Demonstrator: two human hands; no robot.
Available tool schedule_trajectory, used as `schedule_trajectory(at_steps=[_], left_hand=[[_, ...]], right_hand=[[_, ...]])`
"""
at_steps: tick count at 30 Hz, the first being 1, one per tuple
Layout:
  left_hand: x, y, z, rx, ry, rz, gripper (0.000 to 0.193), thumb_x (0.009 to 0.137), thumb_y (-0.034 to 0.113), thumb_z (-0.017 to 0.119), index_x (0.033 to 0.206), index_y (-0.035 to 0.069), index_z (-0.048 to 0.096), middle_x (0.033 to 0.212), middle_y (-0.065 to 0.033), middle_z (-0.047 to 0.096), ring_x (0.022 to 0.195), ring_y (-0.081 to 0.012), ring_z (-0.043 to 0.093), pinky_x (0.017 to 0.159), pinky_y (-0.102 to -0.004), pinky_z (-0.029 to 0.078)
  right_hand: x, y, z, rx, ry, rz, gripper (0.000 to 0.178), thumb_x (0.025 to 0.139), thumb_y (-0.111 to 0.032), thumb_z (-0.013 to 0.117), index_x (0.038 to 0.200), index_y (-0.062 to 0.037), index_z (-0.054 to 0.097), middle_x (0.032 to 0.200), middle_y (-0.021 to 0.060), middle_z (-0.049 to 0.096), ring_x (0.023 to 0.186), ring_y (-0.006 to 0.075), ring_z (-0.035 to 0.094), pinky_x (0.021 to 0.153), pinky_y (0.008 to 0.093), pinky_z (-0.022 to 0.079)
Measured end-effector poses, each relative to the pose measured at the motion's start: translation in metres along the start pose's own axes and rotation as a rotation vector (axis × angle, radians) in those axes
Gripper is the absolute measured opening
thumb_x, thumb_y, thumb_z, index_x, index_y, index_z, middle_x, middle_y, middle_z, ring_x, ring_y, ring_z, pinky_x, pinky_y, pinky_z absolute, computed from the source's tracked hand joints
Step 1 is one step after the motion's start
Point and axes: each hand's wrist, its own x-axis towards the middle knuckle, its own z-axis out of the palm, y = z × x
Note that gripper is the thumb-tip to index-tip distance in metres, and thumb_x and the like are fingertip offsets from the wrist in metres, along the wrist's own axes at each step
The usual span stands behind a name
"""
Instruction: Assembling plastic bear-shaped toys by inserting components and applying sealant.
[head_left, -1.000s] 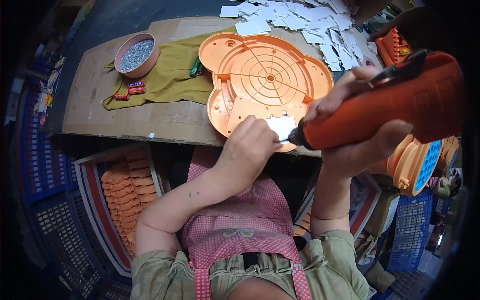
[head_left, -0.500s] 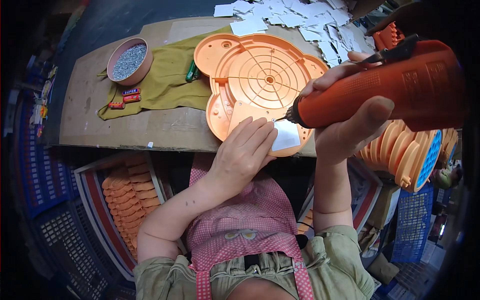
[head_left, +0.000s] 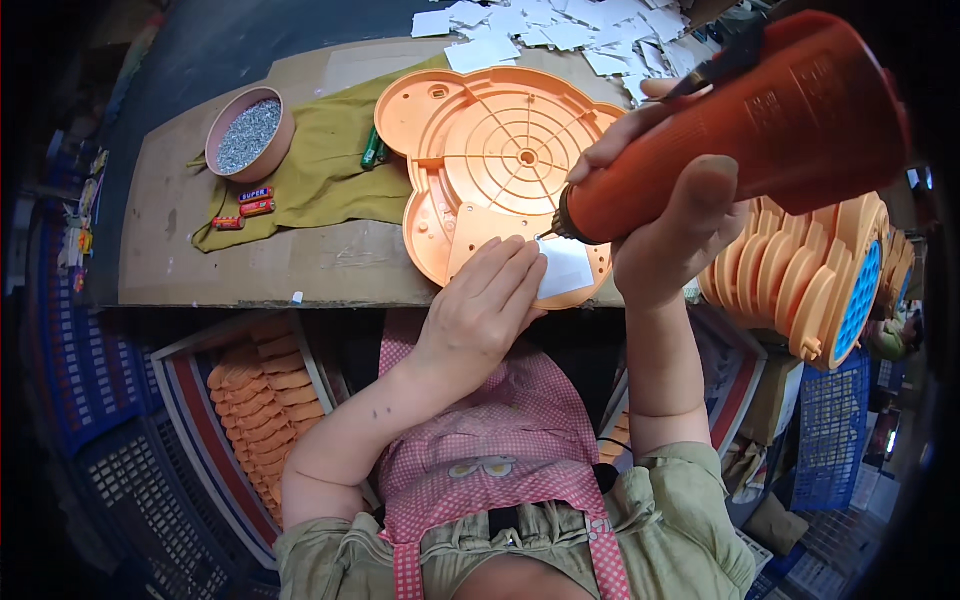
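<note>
In my right hand (head_left: 680, 225) is a red electric screwdriver (head_left: 740, 125), with fingers and thumb wrapped round its body. Its bit points down-left to a spot beside a white paper card (head_left: 565, 270). Below it lies an orange plastic casing (head_left: 490, 150) with rounded ears and a ring-and-spoke pattern, near the table's front edge. A flat orange cover piece (head_left: 480, 230) sits on the casing's lower part. My left hand (head_left: 480, 305) rests on that cover with fingers stretched out, their tips close to the bit. Whether a screw is under the bit is too small to tell.
A pink bowl of small metal screws (head_left: 250, 135) stands on the left, with red batteries (head_left: 256, 207) and green batteries (head_left: 373, 148) on an olive cloth (head_left: 320, 200). White cards (head_left: 570, 35) lie scattered behind. Stacked orange casings (head_left: 790, 270) stand right; more fill a box (head_left: 265, 420) below.
The screwdriver has tilted more upright, its bit staying by the card. The view has shifted slightly; my left hand keeps its place on the cover.
</note>
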Motion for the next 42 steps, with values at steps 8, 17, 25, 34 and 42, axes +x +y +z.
schedule_trajectory(at_steps=[8,17,25,34,42], left_hand=[[0.008,0.017,-0.008,0.527,0.1,-0.234,0.048,0.084,0.025,0.073,0.117,-0.007,0.061,0.123,-0.02,0.061,0.121,-0.0378,0.056,0.107,-0.0482,0.042],[0.016,0.058,0.025,0.119,-0.051,0.06,0.043,0.082,0.011,0.066,0.121,-0.008,0.061,0.131,-0.0255,0.058,0.128,-0.0412,0.053,0.112,-0.0525,0.039],[0.011,0.015,0.02,0.205,0.04,0.243,0.031,0.079,0.006,0.067,0.108,-0.002,0.07,0.114,-0.0191,0.067,0.112,-0.0356,0.065,0.096,-0.0454,0.055],[0.012,0.016,0.017,0.135,0.007,0.18,0.041,0.074,0.004,0.076,0.113,-0.004,0.067,0.11,-0.0177,0.065,0.107,-0.0347,0.064,0.09,-0.0411,0.056],[0.013,0.012,0.013,0.148,-0.046,0.201,0.043,0.076,0.003,0.069,0.118,-0.004,0.065,0.112,-0.0186,0.063,0.108,-0.0344,0.063,0.091,-0.0425,0.055]], right_hand=[[0.021,0.0,-0.06,0.012,0.173,0.027,0.051,0.102,-0.046,0.057,0.122,-0.0001,0.05,0.088,0.0127,0.068,0.071,0.0179,0.067,0.066,0.0327,0.057],[0.015,-0.003,-0.095,-0.058,0.106,0.209,0.034,0.103,-0.02,0.059,0.127,0.0008,0.048,0.112,0.0146,0.068,0.091,0.0184,0.069,0.082,0.0314,0.056],[-0.003,0.026,-0.111,-0.014,-0.008,0.262,0.036,0.101,-0.011,0.059,0.133,0.0008,0.047,0.116,0.0145,0.068,0.098,0.0175,0.069,0.089,0.0328,0.056],[-0.016,0.031,-0.11,-0.059,-0.058,0.294,0.041,0.1,-0.01,0.06,0.138,-0.0038,0.044,0.12,0.0126,0.067,0.103,0.019,0.068,0.092,0.0323,0.052],[-0.024,0.038,-0.113,0.002,-0.107,0.359,0.054,0.1,-0.005,0.058,0.147,-0.0009,0.035,0.126,0.0172,0.062,0.114,0.0219,0.063,0.1,0.034,0.049]])
